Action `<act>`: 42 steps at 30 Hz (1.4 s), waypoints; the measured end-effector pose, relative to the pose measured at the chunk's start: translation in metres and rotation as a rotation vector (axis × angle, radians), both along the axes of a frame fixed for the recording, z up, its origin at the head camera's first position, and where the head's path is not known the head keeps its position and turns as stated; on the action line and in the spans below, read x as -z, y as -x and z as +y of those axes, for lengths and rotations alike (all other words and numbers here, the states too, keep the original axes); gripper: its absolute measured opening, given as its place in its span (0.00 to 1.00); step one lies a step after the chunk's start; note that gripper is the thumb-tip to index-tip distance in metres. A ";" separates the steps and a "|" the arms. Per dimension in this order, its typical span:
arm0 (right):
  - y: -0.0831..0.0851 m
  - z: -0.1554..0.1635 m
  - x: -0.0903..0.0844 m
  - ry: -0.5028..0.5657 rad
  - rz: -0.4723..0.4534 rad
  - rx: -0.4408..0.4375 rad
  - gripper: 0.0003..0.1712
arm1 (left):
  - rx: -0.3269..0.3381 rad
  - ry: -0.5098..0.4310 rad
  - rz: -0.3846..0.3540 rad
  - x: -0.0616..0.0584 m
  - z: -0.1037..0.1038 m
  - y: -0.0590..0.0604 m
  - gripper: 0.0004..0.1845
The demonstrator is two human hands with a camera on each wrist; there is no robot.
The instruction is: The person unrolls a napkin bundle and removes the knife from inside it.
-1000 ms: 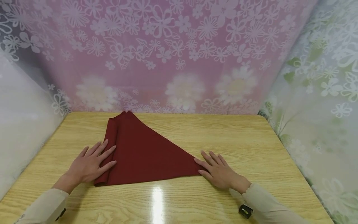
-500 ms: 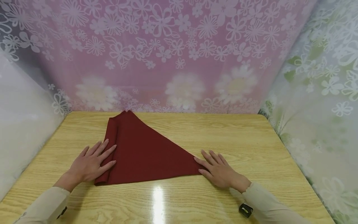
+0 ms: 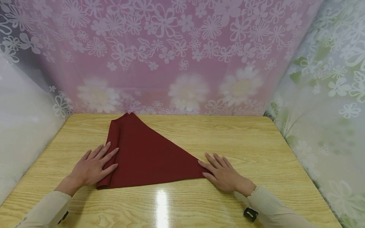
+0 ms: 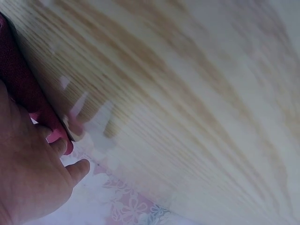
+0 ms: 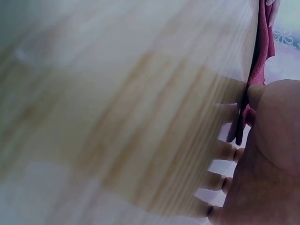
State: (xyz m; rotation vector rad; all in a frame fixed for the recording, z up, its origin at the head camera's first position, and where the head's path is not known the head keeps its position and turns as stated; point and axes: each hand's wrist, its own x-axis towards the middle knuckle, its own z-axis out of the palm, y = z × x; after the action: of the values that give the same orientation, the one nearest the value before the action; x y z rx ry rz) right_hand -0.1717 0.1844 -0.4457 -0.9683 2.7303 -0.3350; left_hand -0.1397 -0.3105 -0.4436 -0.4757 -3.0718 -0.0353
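Left hand (image 3: 89, 169) rests, fingers spread, on the folded side of the red cloth (image 3: 154, 155). Right hand (image 3: 223, 175), fingers spread, touches the far corner. Neither has shifted; cloth apparently steadied.

I count one wood-grain table (image 3: 228, 136), one dark red cloth (image 3: 151, 155), one left hand (image 3: 89, 168), one right hand (image 3: 226, 178), two beige sleeves (image 3: 45, 209) and, beyond the table's far edge, three large daisies (image 3: 188, 91).
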 end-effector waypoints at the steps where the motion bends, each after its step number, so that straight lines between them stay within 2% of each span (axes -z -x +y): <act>1: 0.000 0.000 0.000 -0.001 0.001 0.000 0.30 | -0.001 0.000 -0.001 0.000 0.000 0.000 0.35; 14: -0.002 -0.002 -0.001 -0.009 -0.006 0.002 0.30 | -0.002 0.022 -0.004 -0.004 0.001 -0.002 0.35; 21: -0.001 -0.002 -0.001 -0.002 0.019 0.001 0.30 | 0.016 0.042 0.056 -0.006 0.002 -0.001 0.34; 28: -0.003 -0.001 0.000 0.022 0.040 -0.002 0.30 | 0.038 0.035 0.083 -0.013 0.010 0.000 0.36; 34: -0.001 -0.001 -0.004 0.020 0.082 -0.011 0.29 | 0.049 0.053 0.115 -0.017 0.014 0.005 0.34; 42: 0.003 -0.001 -0.008 0.039 0.151 -0.059 0.28 | 0.048 0.060 0.101 -0.020 0.020 0.009 0.32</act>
State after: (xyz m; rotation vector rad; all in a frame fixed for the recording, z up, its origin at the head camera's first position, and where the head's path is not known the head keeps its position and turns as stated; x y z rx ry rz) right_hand -0.1745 0.1834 -0.4376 -1.1258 2.8320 -0.3180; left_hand -0.1483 -0.2909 -0.4237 -0.5360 -2.9695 0.0770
